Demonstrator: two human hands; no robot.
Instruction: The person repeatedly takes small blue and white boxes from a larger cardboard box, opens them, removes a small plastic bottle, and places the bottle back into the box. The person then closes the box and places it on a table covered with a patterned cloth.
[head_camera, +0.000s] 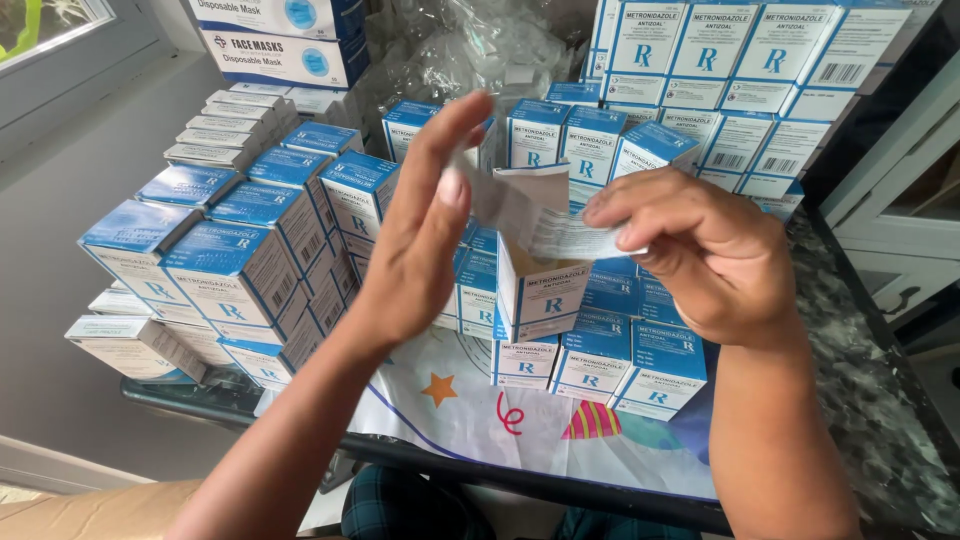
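My right hand (700, 255) pinches a folded paper leaflet (545, 215) between thumb and fingers, holding it above an opened blue-and-white carton (545, 290). My left hand (425, 225) is raised beside the leaflet with fingers straight and together; its thumb and fingertips touch the leaflet's left edge. The carton stands upright on top of a row of similar small cartons (600, 365), its top flap lifted.
Stacks of blue-and-white cartons (230, 265) fill the left, and taller stacks (740, 80) rise at the back right. Larger boxes (280, 40) sit at the back left beside crumpled clear plastic (470, 50). A patterned cloth (470, 400) covers the dark table (860, 380).
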